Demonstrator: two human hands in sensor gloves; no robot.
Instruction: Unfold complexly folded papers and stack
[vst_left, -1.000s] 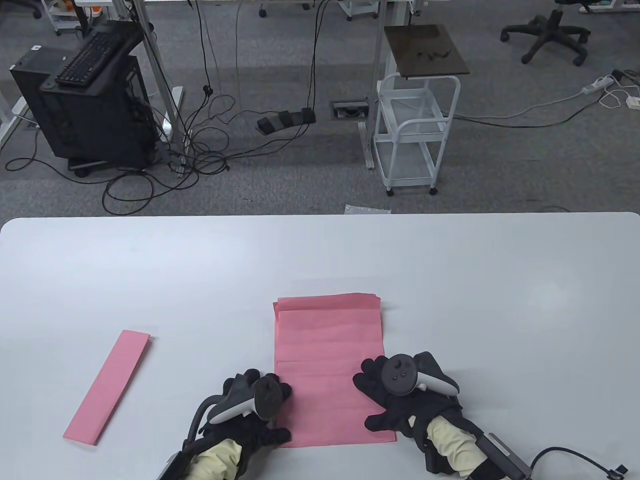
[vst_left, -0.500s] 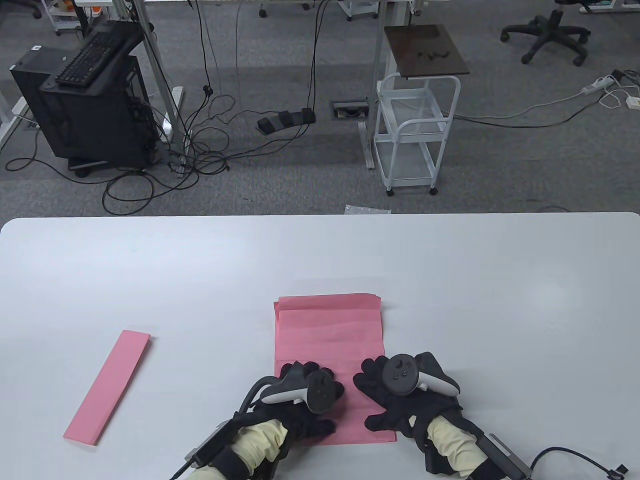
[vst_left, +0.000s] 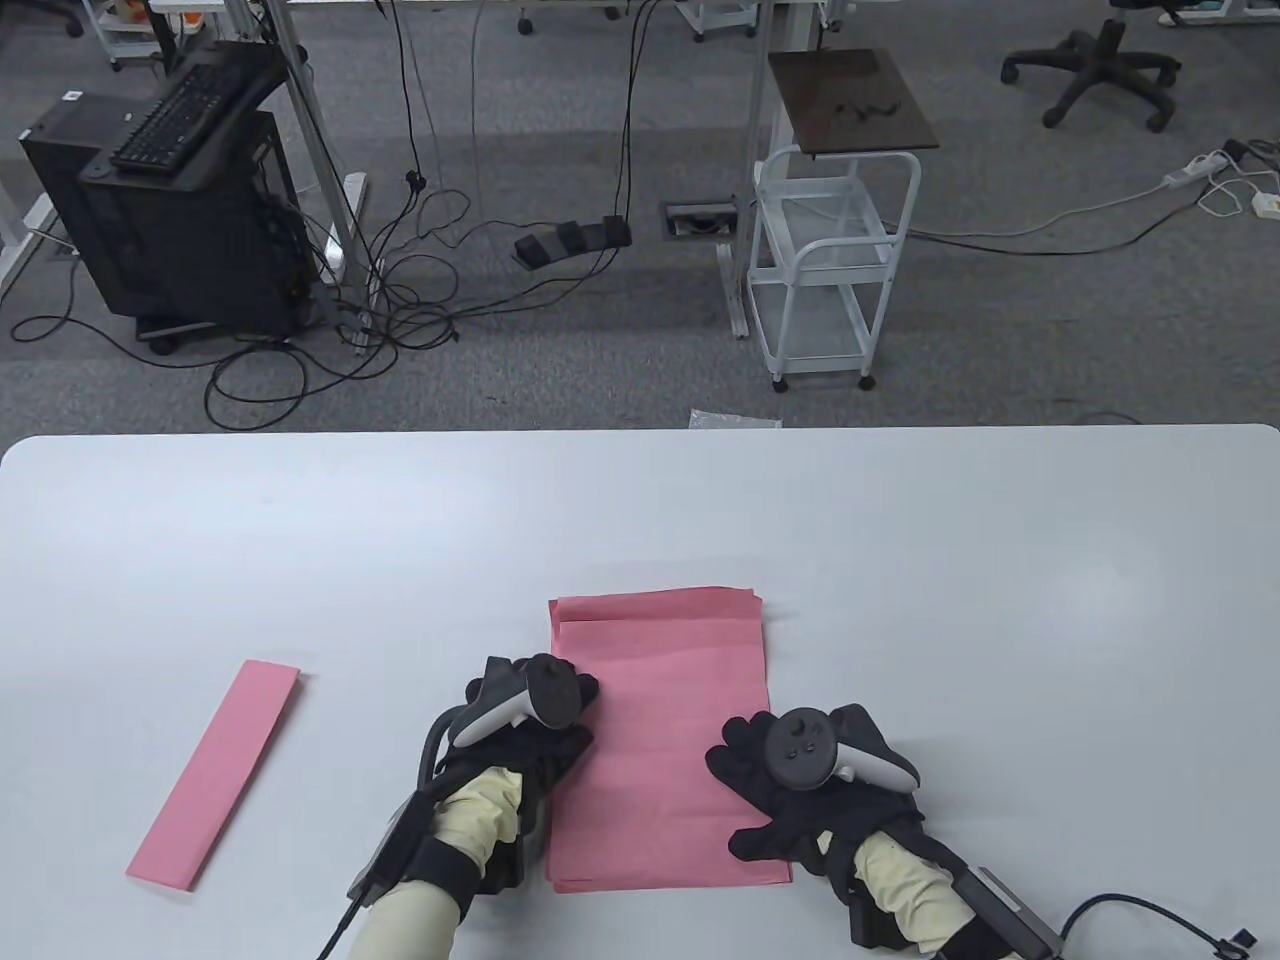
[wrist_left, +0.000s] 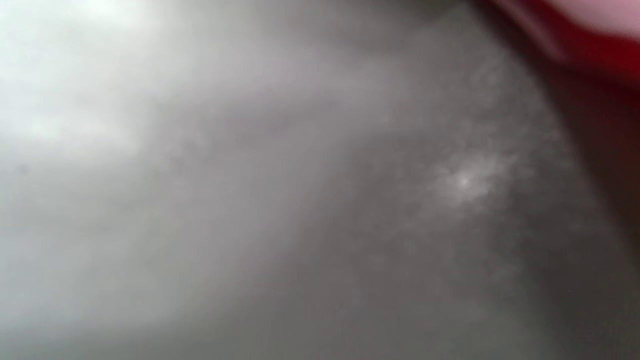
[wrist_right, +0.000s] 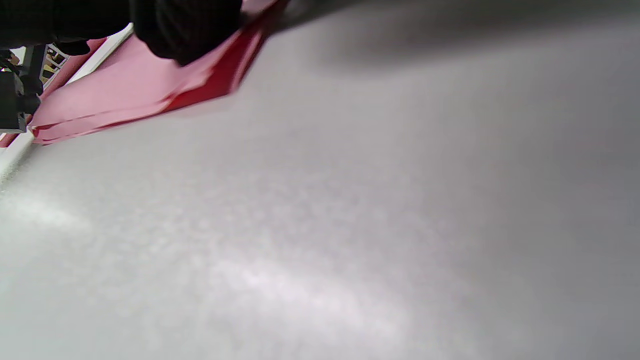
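Observation:
A stack of unfolded pink papers (vst_left: 665, 720) lies flat at the table's near middle. My right hand (vst_left: 748, 795) lies on its lower right part with fingers spread. In the right wrist view a gloved fingertip (wrist_right: 185, 25) presses on the pink stack (wrist_right: 125, 95). My left hand (vst_left: 560, 712) rests on the stack's left edge, its fingers mostly hidden under the tracker. A folded pink strip (vst_left: 215, 775) lies apart at the near left. The left wrist view is blurred; only grey table and a bit of pink paper (wrist_left: 600, 30) show.
The white table (vst_left: 900, 560) stretches wide on both sides and behind the stack. Beyond its far edge are the floor, a white cart (vst_left: 835, 270) and cables. A cable (vst_left: 1150, 915) trails from my right wrist at the near right.
My left hand slid right across the stack's lower part, then moved back left and up to the stack's left edge. The right hand and the papers stayed put.

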